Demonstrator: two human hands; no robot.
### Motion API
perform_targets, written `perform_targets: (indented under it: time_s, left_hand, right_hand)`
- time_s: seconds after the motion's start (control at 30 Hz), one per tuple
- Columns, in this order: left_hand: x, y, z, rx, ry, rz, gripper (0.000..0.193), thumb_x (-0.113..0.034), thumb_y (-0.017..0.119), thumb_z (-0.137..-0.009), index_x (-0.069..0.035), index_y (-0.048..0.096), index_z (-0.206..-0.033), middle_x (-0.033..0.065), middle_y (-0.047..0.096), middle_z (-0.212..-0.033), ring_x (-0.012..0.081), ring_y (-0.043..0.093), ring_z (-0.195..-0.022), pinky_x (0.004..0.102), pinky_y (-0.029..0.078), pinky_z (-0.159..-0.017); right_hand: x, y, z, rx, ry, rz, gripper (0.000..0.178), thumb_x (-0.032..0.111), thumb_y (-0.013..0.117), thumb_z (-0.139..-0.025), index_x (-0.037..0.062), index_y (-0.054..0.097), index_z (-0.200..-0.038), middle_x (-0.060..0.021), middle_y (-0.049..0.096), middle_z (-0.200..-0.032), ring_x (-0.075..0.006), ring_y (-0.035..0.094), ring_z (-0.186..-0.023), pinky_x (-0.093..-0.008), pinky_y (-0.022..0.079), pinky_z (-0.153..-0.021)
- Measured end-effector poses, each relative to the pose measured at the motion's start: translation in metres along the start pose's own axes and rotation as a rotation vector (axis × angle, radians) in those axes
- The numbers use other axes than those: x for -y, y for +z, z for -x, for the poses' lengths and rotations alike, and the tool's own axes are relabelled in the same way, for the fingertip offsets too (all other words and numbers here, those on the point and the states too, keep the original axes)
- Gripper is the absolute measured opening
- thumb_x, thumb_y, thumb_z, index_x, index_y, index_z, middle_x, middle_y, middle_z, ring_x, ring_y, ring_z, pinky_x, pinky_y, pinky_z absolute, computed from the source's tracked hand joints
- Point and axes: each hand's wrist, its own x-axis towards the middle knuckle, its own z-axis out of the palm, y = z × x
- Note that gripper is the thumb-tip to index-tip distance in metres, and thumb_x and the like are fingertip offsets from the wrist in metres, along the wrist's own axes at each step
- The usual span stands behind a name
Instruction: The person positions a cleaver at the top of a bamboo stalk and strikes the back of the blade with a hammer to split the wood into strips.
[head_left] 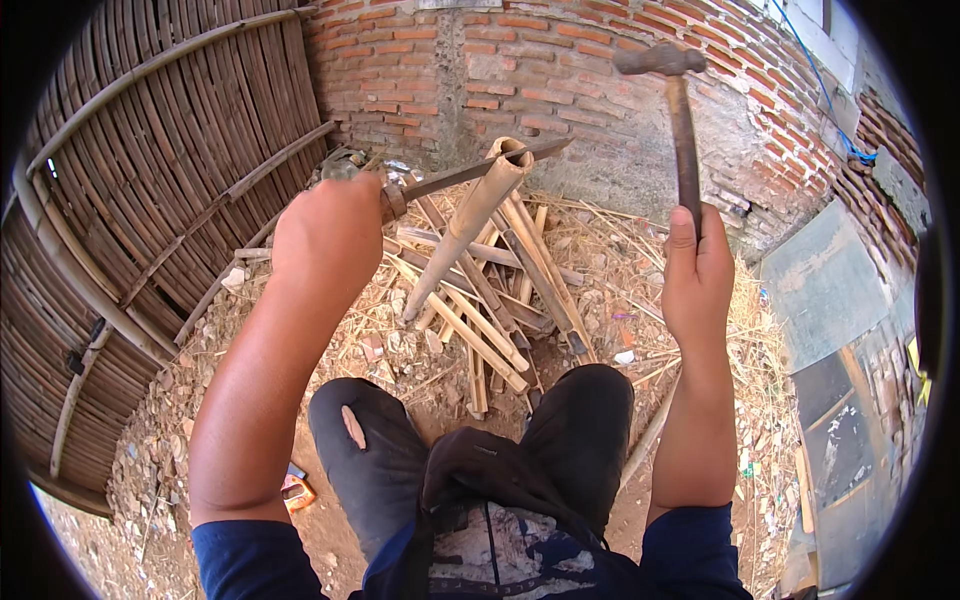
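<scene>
My left hand (330,225) is closed round the handle of a long-bladed knife (450,180). Its dark blade lies across the top end of a bamboo pole (465,232), and the tip sticks out past it on the right. The hollow pole leans upright, its lower end by a pile of split bamboo pieces (490,300). In my right hand (698,275) a hammer (683,130) is gripped by its wooden handle. The hammer's metal head is raised, up and to the right of the blade and apart from it.
Past the bamboo pile stands a worn brick wall (540,75). A bamboo-slat fence (170,150) closes off the left side. Grey panels (830,285) lie at the right. An orange-handled tool (297,492) rests on the ground beside my left knee.
</scene>
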Motion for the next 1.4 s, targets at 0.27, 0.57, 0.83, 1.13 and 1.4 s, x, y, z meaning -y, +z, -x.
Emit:
perform_targets:
  time_s: [0.27, 0.57, 0.83, 1.13, 1.4]
  left_hand:
    - [-0.006, -0.011, 0.003, 0.059, -0.029, -0.039, 0.014, -0.007, 0.06, -0.092, -0.004, 0.066, -0.105, 0.0217, 0.074, -0.094, 0.0414, 0.073, -0.091, 0.0509, 0.058, -0.08]
    - [-0.002, -0.005, 0.005, 0.035, -0.04, -0.026, 0.014, -0.012, 0.067, -0.091, -0.004, 0.065, -0.102, 0.0215, 0.072, -0.089, 0.0428, 0.071, -0.089, 0.0524, 0.056, -0.078]
    - [-0.002, -0.005, 0.006, 0.037, -0.017, -0.037, 0.016, -0.012, 0.071, -0.088, -0.003, 0.064, -0.101, 0.0201, 0.072, -0.087, 0.0418, 0.072, -0.088, 0.0515, 0.057, -0.076]
    - [-0.005, -0.003, 0.001, 0.039, -0.019, -0.021, 0.016, -0.013, 0.07, -0.089, -0.003, 0.064, -0.099, 0.02, 0.072, -0.088, 0.0417, 0.072, -0.087, 0.0521, 0.056, -0.076]
    - [-0.006, -0.009, 0.008, 0.052, -0.004, -0.052, 0.015, -0.01, 0.063, -0.092, -0.004, 0.066, -0.106, 0.021, 0.073, -0.09, 0.0415, 0.072, -0.089, 0.0512, 0.057, -0.078]
  right_hand:
    - [-0.022, 0.023, 0.016, 0.24, -0.013, 0.191, 0.035, 0.037, 0.057, -0.107, 0.0018, 0.056, -0.11, -0.0152, 0.061, -0.066, -0.0301, 0.063, -0.058, -0.0412, 0.045, -0.055]
    - [-0.013, 0.023, 0.021, 0.159, 0.06, 0.181, 0.037, 0.038, 0.054, -0.108, 0.0016, 0.056, -0.111, -0.0133, 0.061, -0.065, -0.0291, 0.06, -0.056, -0.0391, 0.044, -0.055]
    - [-0.012, -0.002, 0.004, 0.07, 0.081, -0.003, 0.037, 0.038, 0.056, -0.108, 0.0007, 0.06, -0.112, -0.0103, 0.059, -0.065, -0.0207, 0.062, -0.061, -0.0354, 0.045, -0.058]
    - [-0.031, 0.024, 0.02, 0.272, -0.001, 0.205, 0.029, 0.033, 0.057, -0.106, 0.0039, 0.058, -0.11, -0.0217, 0.066, -0.073, -0.0437, 0.065, -0.063, -0.0462, 0.046, -0.054]
    - [-0.021, 0.019, 0.019, -0.147, 0.054, -0.114, 0.037, 0.039, 0.05, -0.11, 0.0023, 0.059, -0.109, -0.0065, 0.054, -0.063, -0.0159, 0.051, -0.054, -0.0353, 0.041, -0.054]
